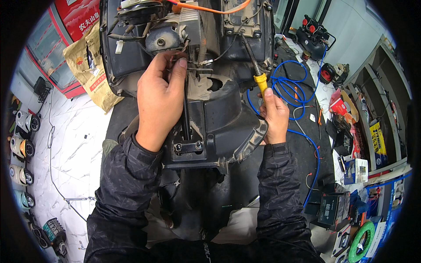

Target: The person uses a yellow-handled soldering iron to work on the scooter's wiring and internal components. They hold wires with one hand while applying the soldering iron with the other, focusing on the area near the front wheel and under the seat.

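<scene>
A dark, dusty vehicle underbody with black plastic panels (223, 118) fills the middle, several parts exposed. My left hand (160, 98) is closed in a pinch at a thin wire (186, 45), just below a dirty metal housing (162, 40); the fingertips partly hide the wire. In my right hand (275, 116) is a screwdriver with a yellow handle (261, 82), gripped low on the handle. Its dark shaft points up and slightly left, toward a flat ribbed panel (239, 19). A corrugated tube (202, 41) runs down beside my left fingertips.
An orange cable (210, 8) crosses the top. A blue hose (287, 83) coils on the dark mat at right, near a black compressor (313, 37). Grey shelves (381, 83) and boxes (356, 171) line the right side. Left stand a brown paper sack (94, 72) and several toy-like vehicles (22, 147).
</scene>
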`<action>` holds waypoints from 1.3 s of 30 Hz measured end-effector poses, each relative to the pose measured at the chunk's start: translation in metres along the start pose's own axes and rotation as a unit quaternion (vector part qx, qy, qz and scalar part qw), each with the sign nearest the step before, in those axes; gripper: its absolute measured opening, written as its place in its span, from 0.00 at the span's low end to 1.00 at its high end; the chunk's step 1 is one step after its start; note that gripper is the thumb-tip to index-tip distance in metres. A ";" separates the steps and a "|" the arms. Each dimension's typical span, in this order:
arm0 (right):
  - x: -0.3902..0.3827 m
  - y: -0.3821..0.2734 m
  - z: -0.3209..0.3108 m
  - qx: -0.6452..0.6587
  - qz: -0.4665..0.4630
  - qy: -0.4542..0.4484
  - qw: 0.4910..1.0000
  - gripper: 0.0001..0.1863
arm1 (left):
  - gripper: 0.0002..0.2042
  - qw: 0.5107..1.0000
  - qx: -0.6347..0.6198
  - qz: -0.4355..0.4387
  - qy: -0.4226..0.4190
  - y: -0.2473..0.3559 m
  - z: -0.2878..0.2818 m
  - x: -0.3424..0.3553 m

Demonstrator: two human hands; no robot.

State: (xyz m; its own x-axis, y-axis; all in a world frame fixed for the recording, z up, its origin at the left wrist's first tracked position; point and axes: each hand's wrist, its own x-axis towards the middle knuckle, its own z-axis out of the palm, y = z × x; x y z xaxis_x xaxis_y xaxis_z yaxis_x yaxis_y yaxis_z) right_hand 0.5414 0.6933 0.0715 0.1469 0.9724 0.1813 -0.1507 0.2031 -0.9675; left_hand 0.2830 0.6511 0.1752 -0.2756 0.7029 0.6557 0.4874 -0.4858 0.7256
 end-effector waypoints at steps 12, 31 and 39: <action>-0.001 -0.002 -0.001 -0.011 0.000 -0.009 1.000 0.29 | 0.11 1.000 -0.002 0.000 0.002 -0.001 0.000 0.000; 0.000 -0.001 -0.003 0.002 -0.002 -0.008 1.000 0.29 | 0.12 1.000 0.008 -0.013 -0.012 0.001 -0.001 0.001; 0.001 0.000 -0.004 0.009 -0.003 -0.017 1.000 0.28 | 0.12 1.000 0.009 -0.003 0.000 -0.002 0.000 0.001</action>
State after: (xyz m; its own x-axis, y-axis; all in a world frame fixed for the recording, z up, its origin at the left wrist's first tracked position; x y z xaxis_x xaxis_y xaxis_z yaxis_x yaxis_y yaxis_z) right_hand 0.5451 0.6937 0.0715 0.1143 0.9747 0.1923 -0.1669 0.2097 -0.9634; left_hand 0.2817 0.6532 0.1742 -0.2779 0.7062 0.6512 0.4998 -0.4726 0.7259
